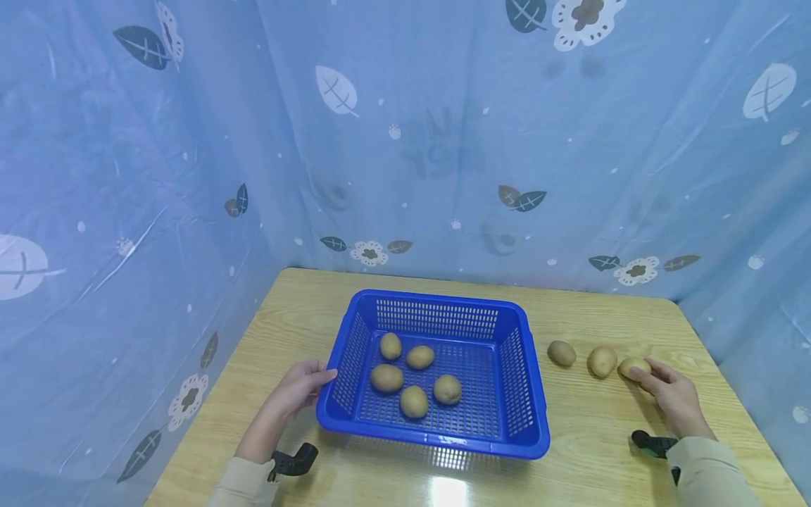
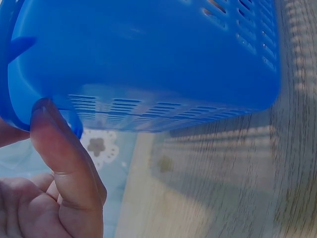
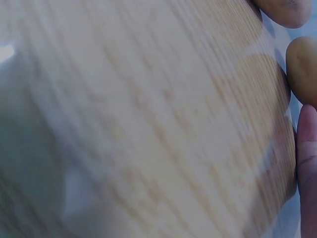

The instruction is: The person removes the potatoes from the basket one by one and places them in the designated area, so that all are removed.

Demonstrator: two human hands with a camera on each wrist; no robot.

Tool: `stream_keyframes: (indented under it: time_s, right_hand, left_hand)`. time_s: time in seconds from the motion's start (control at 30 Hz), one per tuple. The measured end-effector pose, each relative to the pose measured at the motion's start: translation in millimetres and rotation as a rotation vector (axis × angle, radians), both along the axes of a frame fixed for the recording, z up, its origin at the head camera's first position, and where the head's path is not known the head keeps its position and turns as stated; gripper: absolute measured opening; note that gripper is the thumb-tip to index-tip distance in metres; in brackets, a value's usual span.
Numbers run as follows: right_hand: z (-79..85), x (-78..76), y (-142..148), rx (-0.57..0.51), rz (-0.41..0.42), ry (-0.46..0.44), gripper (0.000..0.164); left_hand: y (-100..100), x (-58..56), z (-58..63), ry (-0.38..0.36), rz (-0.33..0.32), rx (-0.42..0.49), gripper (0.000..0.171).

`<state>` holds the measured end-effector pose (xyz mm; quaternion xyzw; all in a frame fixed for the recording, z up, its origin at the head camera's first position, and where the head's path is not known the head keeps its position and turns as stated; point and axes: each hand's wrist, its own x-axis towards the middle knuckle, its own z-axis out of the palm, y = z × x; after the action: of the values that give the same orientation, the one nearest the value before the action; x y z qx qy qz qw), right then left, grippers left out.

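A blue plastic basket [image 1: 538, 394] with slotted walls stands on the table, holding several potatoes [image 1: 386, 379] in its left half. My left hand [image 1: 298, 389] grips the basket's left rim, its thumb laid over the edge; the left wrist view shows the thumb [image 2: 64, 153] against the blue rim. To the right of the basket, my right hand [image 1: 678, 403] pinches a potato [image 1: 630, 366] between thumb and fingers. Just left of that one lie a rounder potato [image 1: 602, 362] and a darker, smaller potato [image 1: 561, 353]. In the right wrist view only the thumb [image 3: 308, 148] shows.
The wooden table [image 1: 589, 451] has a light, glossy top that reflects the basket. Blue patterned curtains [image 1: 443, 141] hang close behind it and along both sides. A black wrist camera [image 1: 294, 459] sits below the left hand, another [image 1: 652, 443] below the right.
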<state>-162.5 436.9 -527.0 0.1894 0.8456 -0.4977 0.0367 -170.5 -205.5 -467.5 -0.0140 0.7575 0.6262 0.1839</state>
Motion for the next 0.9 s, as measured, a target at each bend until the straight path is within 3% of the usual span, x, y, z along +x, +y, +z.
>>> stream_keyframes:
  time_s: [0.47,0.73,0.9]
  right_hand:
    - [0.9,-1.9,1,-0.012,-0.042,0.048,0.086]
    - [0.1,4.6,2,-0.082,-0.059,0.112,0.083]
    - [3.4,9.0,2,-0.051,-0.074,0.152,0.081]
  left_hand:
    - [1,-2.5,1.4,0.001,0.009,0.002,0.033]
    - [0,1.2,1.0,-0.001,0.0,-0.005,0.035]
    - [1,0.8,1.5,-0.008,0.011,-0.009,0.035]
